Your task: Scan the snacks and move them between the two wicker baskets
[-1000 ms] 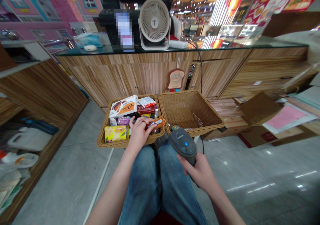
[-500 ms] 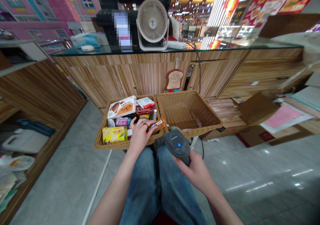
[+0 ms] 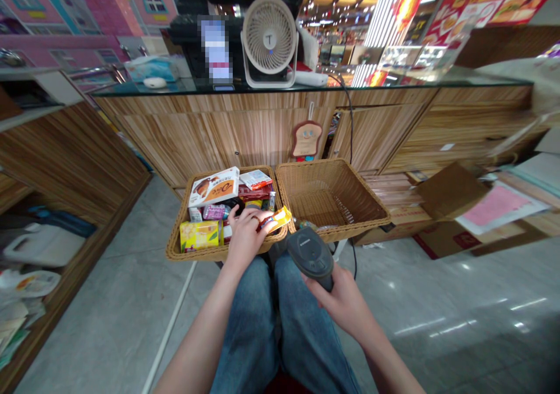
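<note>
My left hand (image 3: 245,230) grips a small orange-yellow packet (image 3: 279,219) over the right front corner of the left wicker basket (image 3: 175,239). In my right hand (image 3: 336,297) is a dark grey barcode scanner (image 3: 310,255), its head pointing toward the packet. The left basket holds a white and brown Dove box (image 3: 214,188), a yellow packet or can (image 3: 200,236), a pink-purple item (image 3: 216,212) and several other packaged goods. Beside it stands the right wicker basket (image 3: 363,207), with a few small clear-wrapped items near its front edge, partly hidden by the scanner.
Behind the baskets is a wood-grain counter (image 3: 188,125) with a glass top, carrying a fan (image 3: 269,38) and a tissue pack (image 3: 153,70). A toast-shaped hanging (image 3: 307,139) is on its front. Open cardboard boxes (image 3: 455,189) lie at right; a shelf with a white jug (image 3: 44,251) is left.
The packet in my left hand has turned and now shows a brighter yellow side. The blue light on the scanner has gone out. Both hands stay in nearly the same place.
</note>
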Demonstrator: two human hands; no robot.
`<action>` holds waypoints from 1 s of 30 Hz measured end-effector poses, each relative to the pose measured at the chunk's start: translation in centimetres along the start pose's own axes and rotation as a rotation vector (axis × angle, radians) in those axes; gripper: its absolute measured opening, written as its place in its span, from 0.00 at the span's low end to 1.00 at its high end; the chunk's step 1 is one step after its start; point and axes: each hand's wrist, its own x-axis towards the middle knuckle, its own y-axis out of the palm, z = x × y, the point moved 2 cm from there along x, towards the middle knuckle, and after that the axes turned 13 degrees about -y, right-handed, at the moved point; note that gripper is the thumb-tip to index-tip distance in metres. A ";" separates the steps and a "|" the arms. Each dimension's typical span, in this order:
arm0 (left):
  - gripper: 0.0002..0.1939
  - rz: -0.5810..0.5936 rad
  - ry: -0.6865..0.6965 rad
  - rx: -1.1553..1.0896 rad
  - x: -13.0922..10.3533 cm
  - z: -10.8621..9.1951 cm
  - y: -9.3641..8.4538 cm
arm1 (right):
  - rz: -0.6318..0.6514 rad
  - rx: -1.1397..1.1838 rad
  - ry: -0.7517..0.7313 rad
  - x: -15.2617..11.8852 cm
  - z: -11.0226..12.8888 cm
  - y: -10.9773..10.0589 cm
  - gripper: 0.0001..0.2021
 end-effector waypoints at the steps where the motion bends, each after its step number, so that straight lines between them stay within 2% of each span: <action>1: 0.09 0.002 0.005 -0.002 0.0 0.0 0.0 | 0.003 0.004 0.002 0.0 0.0 0.0 0.10; 7: 0.12 0.007 0.010 0.002 -0.1 0.0 0.0 | 0.006 0.010 0.006 -0.1 0.0 0.0 0.10; 15: 0.08 -0.028 0.007 -0.015 -0.3 -0.1 -0.1 | -0.015 0.018 0.000 0.0 0.3 -0.3 0.10; 18: 0.07 -0.086 0.019 -0.047 -0.3 -1.0 -0.7 | -0.037 -0.003 -0.004 -0.3 0.0 -0.7 0.11; 21: 0.08 -0.152 0.093 -0.082 0.3 -3.1 -0.8 | -0.064 -0.020 -0.008 -0.7 -0.3 -1.4 0.14; 23: 0.08 -0.158 0.171 -0.097 1.2 -5.1 -0.2 | -0.086 -0.035 -0.019 -0.9 -0.3 -1.8 0.16; 26: 0.08 -0.080 0.249 -0.098 3.0 -7.6 2.1 | -0.107 -0.067 -0.038 -1.1 -0.1 -2.3 0.17; 28: 0.09 -0.001 0.275 -0.091 4.0 -8.6 3.7 | -0.110 -0.076 -0.036 -1.2 0.0 -2.5 0.18; 30: 0.11 0.049 0.267 -0.078 4.6 -8.6 4.6 | -0.116 -0.075 -0.031 -1.4 0.0 -2.6 0.19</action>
